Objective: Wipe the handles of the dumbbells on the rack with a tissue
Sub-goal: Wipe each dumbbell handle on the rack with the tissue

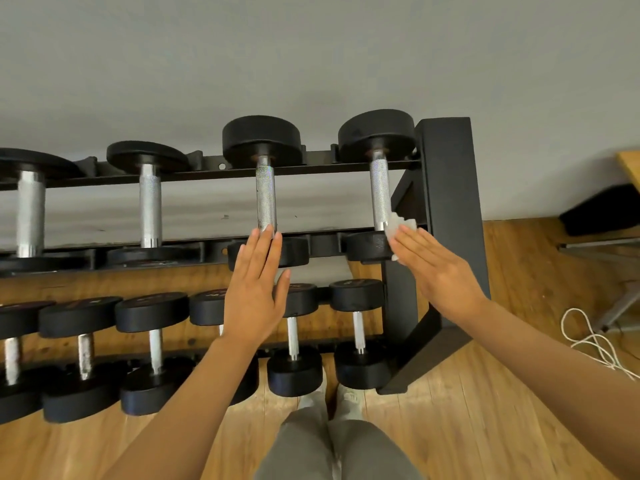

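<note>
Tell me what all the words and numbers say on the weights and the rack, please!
Nothing here can be read for sure.
Lower-row dumbbell heads: faint reddish and pale marks on the top faces, too blurred to read.
Upper-row front dumbbell head: a faint reddish mark, too blurred to read.
Rack post: no writing shows.
Tissue under the right hand: no print shows.

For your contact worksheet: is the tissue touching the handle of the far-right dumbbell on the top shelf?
Touching. The head view shows the tissue against the lower end of the handle, with no gap.
</note>
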`<state>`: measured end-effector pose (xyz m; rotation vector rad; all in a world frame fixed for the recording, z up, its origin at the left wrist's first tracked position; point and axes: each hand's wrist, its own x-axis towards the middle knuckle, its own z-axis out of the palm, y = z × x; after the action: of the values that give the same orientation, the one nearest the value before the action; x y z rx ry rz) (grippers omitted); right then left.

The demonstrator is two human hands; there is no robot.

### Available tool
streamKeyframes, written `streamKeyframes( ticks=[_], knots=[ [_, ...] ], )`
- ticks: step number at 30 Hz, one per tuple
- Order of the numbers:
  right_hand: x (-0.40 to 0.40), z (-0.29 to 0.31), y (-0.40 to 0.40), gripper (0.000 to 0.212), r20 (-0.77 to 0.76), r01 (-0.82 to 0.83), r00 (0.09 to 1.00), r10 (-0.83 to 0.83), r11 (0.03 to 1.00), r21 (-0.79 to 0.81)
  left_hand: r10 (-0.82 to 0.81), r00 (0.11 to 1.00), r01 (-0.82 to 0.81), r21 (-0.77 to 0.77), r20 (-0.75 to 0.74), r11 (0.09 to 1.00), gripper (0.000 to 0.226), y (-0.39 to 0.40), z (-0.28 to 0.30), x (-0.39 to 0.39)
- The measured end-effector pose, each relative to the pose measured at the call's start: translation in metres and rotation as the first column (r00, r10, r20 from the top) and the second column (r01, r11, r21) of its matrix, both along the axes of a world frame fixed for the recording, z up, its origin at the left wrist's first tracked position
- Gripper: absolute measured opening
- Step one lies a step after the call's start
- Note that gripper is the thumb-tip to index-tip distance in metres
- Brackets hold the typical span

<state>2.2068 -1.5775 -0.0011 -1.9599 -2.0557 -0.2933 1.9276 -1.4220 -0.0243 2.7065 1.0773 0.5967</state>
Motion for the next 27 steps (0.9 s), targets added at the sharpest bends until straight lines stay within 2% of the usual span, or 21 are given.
streamKeyframes(
  ticks=[2,4,7,9,11,13,16,18,20,22,25,27],
  knots=[
    [0.005,-0.002,-0.011,0.076,-0.091,0.063,0.994,-0.061,0.998,0.027,-0.001,1.0,0.001,0.003,-0.004,1.0,0.059,0.0,-0.001,0.0],
    [-0.002,-0.006,-0.002,0.072,-0.121,0.034,0.992,-0.026,0.997,0.063,0.0,1.0,0.0,0.007,-0.01,1.0,0.059,0.0,0.0,0.0],
    [-0.021,-0.012,0.025,0.064,-0.001,-0.118,0.993,0.118,0.992,0.047,0.012,1.0,-0.012,0.005,-0.011,1.0,0.059,-0.001,0.001,0.001],
    [-0.029,-0.012,0.034,0.071,0.089,-0.154,0.984,0.157,0.987,-0.034,0.013,1.0,-0.013,0.008,-0.012,1.0,0.059,-0.001,0.001,0.002],
    [-0.023,-0.011,0.027,0.079,0.116,-0.152,0.98,0.16,0.985,-0.075,0.011,1.0,-0.011,0.012,-0.019,1.0,0.058,-0.001,0.001,0.001],
    [-0.009,-0.01,0.006,0.078,0.054,-0.132,0.99,0.134,0.99,-0.045,0.004,1.0,-0.003,0.012,-0.026,1.0,0.058,0.0,0.002,0.001],
    [-0.001,-0.01,-0.018,0.067,-0.122,0.0,0.992,0.008,0.998,0.067,0.001,1.0,-0.001,0.009,-0.02,1.0,0.057,-0.001,0.001,0.001],
    [-0.01,-0.012,-0.012,0.055,-0.155,0.02,0.988,0.003,0.989,0.145,0.009,1.0,-0.009,0.002,-0.007,1.0,0.056,-0.001,0.001,0.001],
    [-0.02,-0.015,0.009,0.043,-0.112,-0.057,0.991,0.077,0.984,0.171,0.019,1.0,-0.019,-0.003,0.007,1.0,0.055,-0.003,0.001,0.003],
    [-0.029,-0.016,0.031,0.038,-0.013,-0.124,0.992,0.127,0.985,0.123,0.037,0.999,-0.036,-0.004,0.016,0.999,0.055,-0.004,0.001,0.007],
    [-0.028,-0.013,0.038,0.056,0.058,-0.143,0.988,0.142,0.99,0.006,0.05,0.999,-0.05,0.005,0.017,0.999,0.054,-0.005,-0.001,0.008],
    [-0.017,-0.009,0.021,0.053,0.011,-0.134,0.991,0.134,0.99,0.036,0.045,0.999,-0.045,0.018,0.01,0.999,0.053,-0.004,-0.003,0.007]
  ],
)
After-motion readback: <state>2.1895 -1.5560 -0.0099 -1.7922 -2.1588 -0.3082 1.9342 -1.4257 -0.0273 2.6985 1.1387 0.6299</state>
